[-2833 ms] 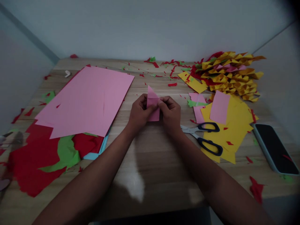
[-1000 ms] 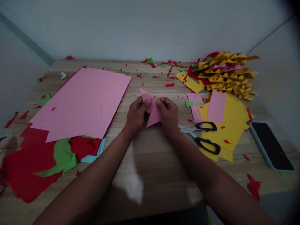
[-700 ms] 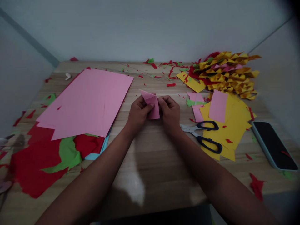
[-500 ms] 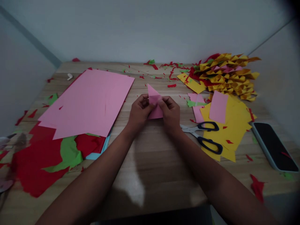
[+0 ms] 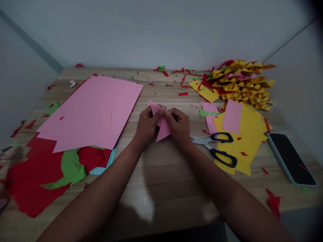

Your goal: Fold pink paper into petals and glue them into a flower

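Note:
Between my hands is a small folded piece of pink paper (image 5: 164,130), tilted, with one pointed corner up at the left and another pointing down. My left hand (image 5: 147,124) is closed on its left side, thumb pressed on the upper part. My right hand (image 5: 179,127) pinches its right side, the thumb near the left thumb. Fingers hide the middle of the folds. Just right of my right wrist lie scissors (image 5: 214,142) with dark handles, partly over yellow paper (image 5: 248,134). A pink paper rectangle (image 5: 232,117) rests on the yellow sheets.
Large pink sheets (image 5: 98,111) lie at the left over red paper (image 5: 37,174) and a green scrap (image 5: 72,168). Folded yellow pieces (image 5: 242,84) are heaped at the back right. A phone (image 5: 291,159) lies at the right. Small scraps litter the wooden table (image 5: 166,188).
The pink paper has turned in my hands; its top corner has shifted left and down, and its lower edge now ends in a point. Both thumbs have moved closer together.

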`<state>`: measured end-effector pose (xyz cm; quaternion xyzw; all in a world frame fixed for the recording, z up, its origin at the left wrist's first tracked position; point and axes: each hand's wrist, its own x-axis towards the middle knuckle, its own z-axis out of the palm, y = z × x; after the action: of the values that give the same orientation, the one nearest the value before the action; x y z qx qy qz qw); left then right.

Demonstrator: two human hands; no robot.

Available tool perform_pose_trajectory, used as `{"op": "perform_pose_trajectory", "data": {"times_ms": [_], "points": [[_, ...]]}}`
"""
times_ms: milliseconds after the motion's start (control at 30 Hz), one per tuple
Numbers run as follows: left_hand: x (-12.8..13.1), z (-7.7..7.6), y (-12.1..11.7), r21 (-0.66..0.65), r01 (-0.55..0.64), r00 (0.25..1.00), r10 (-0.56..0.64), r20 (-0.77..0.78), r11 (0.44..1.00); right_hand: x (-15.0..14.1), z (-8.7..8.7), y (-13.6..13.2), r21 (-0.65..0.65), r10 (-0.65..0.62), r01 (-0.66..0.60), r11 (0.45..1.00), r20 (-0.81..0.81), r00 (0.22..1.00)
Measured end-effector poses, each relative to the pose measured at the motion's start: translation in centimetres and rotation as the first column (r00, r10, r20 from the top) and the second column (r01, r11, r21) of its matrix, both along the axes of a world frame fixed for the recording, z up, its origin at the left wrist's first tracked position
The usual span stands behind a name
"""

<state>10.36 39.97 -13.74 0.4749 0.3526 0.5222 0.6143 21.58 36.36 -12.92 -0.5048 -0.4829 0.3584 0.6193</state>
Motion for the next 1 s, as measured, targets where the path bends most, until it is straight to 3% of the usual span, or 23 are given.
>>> {"op": "perform_pose_trajectory", "data": {"times_ms": [167, 367, 600, 1000], "points": [[-0.11, 0.14, 0.26, -0.102, -0.092, 0.981, 0.108, 0.16, 0.99, -0.11, -0.22, 0.25, -0.044, 0.003, -0.003, 0.999, -0.019, 1.0], [0.04, 0.74, 0.03, -0.17, -0.118, 0.963, 0.154, 0.221, 0.978, -0.17, -0.15, 0.21, -0.056, 0.003, -0.005, 0.998, -0.031, 1.0], [-0.03, 0.53, 0.02, -0.107, -0.051, 0.988, 0.065, 0.137, 0.993, -0.18, -0.22, 0.16, -0.069, 0.012, -0.017, 0.997, -0.066, 0.998], [0.17, 0.39, -0.23, 0.008, 0.05, 0.998, -0.05, 0.045, 0.999, 0.05, -0.24, 0.16, -0.026, -0.099, 0.098, 0.995, -0.032, 0.995]]}}
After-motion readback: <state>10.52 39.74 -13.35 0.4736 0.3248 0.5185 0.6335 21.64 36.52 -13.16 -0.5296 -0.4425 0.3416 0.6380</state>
